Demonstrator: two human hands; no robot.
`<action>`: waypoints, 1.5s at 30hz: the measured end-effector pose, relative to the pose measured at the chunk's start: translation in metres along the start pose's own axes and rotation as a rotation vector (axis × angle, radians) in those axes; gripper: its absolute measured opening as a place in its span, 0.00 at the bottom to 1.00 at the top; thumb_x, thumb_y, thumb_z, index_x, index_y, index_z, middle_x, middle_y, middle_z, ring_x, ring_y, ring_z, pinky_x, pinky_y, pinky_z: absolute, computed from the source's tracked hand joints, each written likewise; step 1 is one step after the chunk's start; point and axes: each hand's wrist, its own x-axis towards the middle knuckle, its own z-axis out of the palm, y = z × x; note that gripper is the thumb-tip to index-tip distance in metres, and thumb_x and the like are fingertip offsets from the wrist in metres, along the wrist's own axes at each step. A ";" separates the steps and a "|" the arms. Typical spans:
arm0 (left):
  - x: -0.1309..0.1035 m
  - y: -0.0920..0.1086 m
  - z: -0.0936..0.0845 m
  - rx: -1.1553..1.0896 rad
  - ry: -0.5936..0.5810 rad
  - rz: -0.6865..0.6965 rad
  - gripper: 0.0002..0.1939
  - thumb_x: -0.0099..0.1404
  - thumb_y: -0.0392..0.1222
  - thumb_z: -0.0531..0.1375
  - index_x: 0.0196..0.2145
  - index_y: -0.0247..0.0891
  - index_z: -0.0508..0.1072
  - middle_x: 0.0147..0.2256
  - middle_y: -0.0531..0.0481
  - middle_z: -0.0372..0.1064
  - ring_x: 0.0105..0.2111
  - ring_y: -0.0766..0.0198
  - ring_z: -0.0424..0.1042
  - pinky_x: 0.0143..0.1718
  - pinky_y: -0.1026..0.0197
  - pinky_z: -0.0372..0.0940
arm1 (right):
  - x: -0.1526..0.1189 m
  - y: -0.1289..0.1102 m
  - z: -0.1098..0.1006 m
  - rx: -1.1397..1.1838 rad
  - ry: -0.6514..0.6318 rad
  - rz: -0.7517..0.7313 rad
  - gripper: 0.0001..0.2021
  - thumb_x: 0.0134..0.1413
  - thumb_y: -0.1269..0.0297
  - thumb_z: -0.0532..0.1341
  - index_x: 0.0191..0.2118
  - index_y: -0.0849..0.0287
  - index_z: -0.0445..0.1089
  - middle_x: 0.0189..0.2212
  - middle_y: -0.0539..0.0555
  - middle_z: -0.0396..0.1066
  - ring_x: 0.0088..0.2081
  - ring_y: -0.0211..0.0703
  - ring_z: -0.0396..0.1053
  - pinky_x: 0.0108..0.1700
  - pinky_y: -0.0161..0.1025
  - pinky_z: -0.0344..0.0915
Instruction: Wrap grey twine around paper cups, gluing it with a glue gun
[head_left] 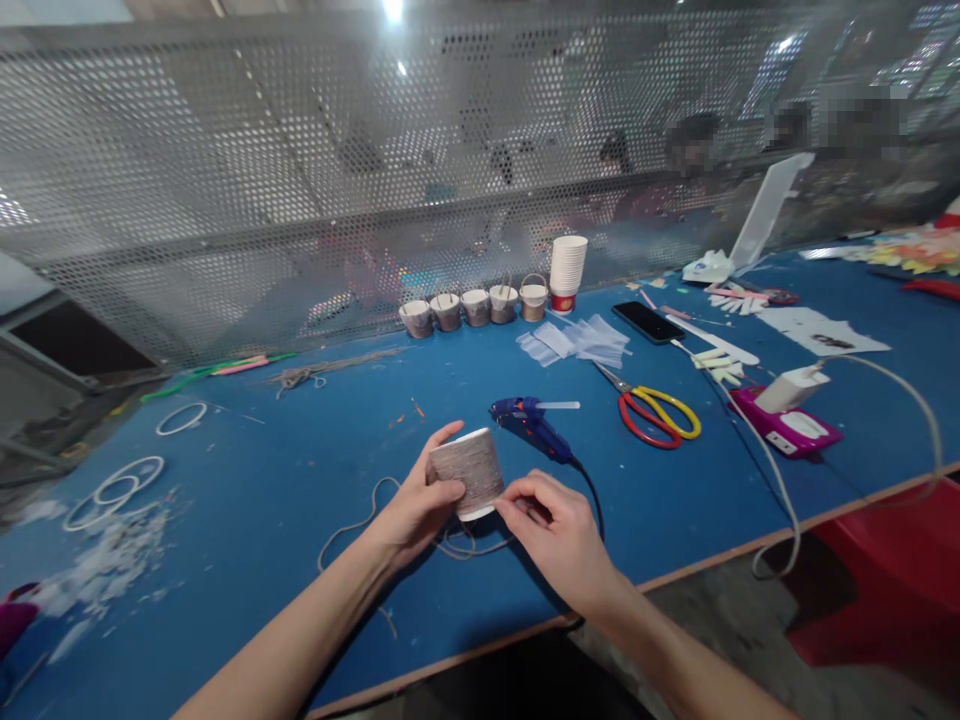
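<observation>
My left hand (pixel 424 494) is closed around a paper cup (pixel 470 470) wrapped in grey-brown cord, its white rims showing at both ends. The cup is tilted and held above the table. At its lower right side, my right hand (pixel 551 525) pinches the thin grey cord (pixel 491 548) against the wrapping. Loose cord trails under the cup and out to the left on the blue table (pixel 247 540). Just behind my right hand lies a blue glue gun (pixel 534 425) with a clear glue stick in its back.
Red-and-yellow scissors (pixel 654 415), a phone (pixel 646 322) and a purple power strip (pixel 787 425) with cables lie to the right. Several cord-wrapped cups (pixel 475 308) and a paper cup stack (pixel 568 272) line the mesh panel (pixel 300 180). White rings (pixel 116 490) lie left.
</observation>
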 end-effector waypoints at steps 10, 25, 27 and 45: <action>0.002 0.003 0.003 -0.055 0.038 0.001 0.36 0.46 0.33 0.65 0.53 0.49 0.66 0.44 0.49 0.71 0.45 0.53 0.70 0.51 0.48 0.61 | -0.004 0.000 0.000 -0.055 0.037 -0.150 0.05 0.55 0.73 0.59 0.29 0.60 0.69 0.23 0.50 0.67 0.25 0.36 0.67 0.29 0.32 0.64; 0.002 -0.003 0.002 0.029 0.003 0.045 0.38 0.42 0.37 0.72 0.51 0.46 0.66 0.44 0.47 0.72 0.43 0.54 0.71 0.48 0.53 0.62 | -0.005 0.006 0.008 -0.106 0.086 -0.068 0.08 0.54 0.71 0.58 0.25 0.58 0.67 0.20 0.47 0.63 0.22 0.34 0.62 0.26 0.31 0.60; 0.001 -0.003 0.001 0.033 -0.009 0.053 0.40 0.43 0.37 0.72 0.54 0.48 0.64 0.46 0.46 0.70 0.45 0.53 0.71 0.49 0.51 0.62 | -0.006 0.007 0.009 -0.087 0.076 -0.032 0.07 0.53 0.71 0.58 0.25 0.58 0.67 0.21 0.47 0.63 0.22 0.34 0.63 0.26 0.31 0.60; 0.001 -0.004 0.003 0.081 -0.053 0.110 0.49 0.43 0.35 0.71 0.59 0.55 0.57 0.53 0.46 0.67 0.53 0.49 0.67 0.53 0.48 0.60 | -0.007 0.003 0.004 -0.047 0.056 -0.061 0.06 0.53 0.72 0.58 0.27 0.58 0.69 0.22 0.49 0.66 0.23 0.35 0.64 0.26 0.31 0.62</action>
